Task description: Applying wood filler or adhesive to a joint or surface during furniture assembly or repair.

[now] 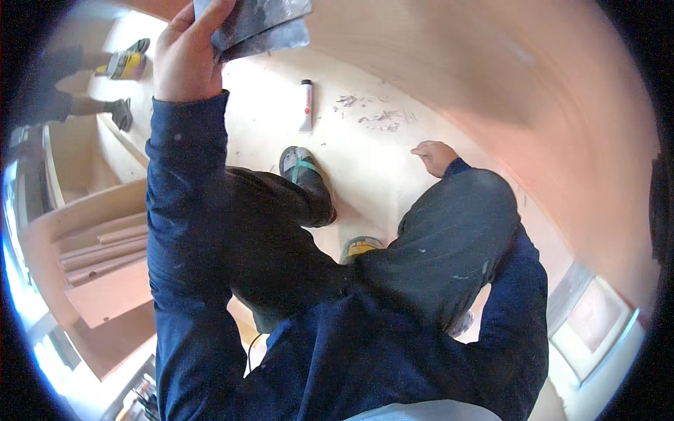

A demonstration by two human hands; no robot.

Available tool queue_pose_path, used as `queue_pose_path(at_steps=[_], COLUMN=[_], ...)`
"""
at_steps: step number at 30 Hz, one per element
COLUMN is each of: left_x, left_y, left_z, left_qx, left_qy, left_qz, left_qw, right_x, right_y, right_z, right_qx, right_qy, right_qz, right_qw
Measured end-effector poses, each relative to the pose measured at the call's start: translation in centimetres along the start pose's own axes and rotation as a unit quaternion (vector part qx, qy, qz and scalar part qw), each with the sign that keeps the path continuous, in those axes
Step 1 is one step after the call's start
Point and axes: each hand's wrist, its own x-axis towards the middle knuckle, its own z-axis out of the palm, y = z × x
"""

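At the top left my left hand (pixel 184 59) is raised, its fingers wrapped round two flat grey metal putty spreaders (pixel 263 31). The two blades overlap and their surfaces look smeared. My right hand (pixel 437 157) rests beside my right knee, fingers curled together; whether anything lies inside them is hidden. On the pale floor between my hands lies a white tube (pixel 306 107) with a black cap. Dark flakes (pixel 382 119) are scattered to its right. A can with a yellow label (pixel 362 245) stands between my legs, partly covered by my thigh.
A large pinkish-brown curved panel (pixel 590 119) rises along the right. At left, an open wooden box (pixel 105 245) holds several boards. Another person's shoe (pixel 122 114) shows at upper left, near a yellow-and-grey object (pixel 128 64). A framed pale panel (pixel 593 316) is at lower right.
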Motion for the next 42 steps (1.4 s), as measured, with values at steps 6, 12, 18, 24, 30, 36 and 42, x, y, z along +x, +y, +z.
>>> queue_pose_path(at_steps=[6,12,18,24,30,36,42], left_x=[-2.2,-0.2,-0.4,0.5,2.7,-1.3,-2.2], left_y=[1.2,-0.3,-1.8,-1.1,-1.1,0.4,-1.6], left_z=[1.2,-3.5,-4.2,-1.2,2.1,8.6,12.8], left_qx=[-0.049,0.083,0.283,0.116,0.159,0.023,0.163], left_qy=[0.145,0.111,0.061,0.139,0.023,-0.140,-0.251], left_qz=[-0.010,-0.034,0.148,0.021,0.172,0.041,0.077], left_qw=[0.988,0.990,0.946,0.983,0.972,0.989,0.951], right_x=[15.7,29.3,30.1,24.0,8.0,-15.5,-32.9], right_y=[-5.5,-11.5,-11.2,-9.9,-5.1,-2.1,-9.4], right_z=[3.6,8.2,9.9,4.3,-3.1,-4.9,-12.7], right_qx=[-0.164,-0.304,-0.415,-0.238,0.288,0.148,-0.043], right_qy=[-0.083,-0.051,-0.075,0.042,0.319,0.515,0.738], right_qz=[-0.074,-0.240,-0.261,-0.207,0.139,0.379,0.267], right_qw=[0.980,0.920,0.868,0.948,0.892,0.754,0.618])
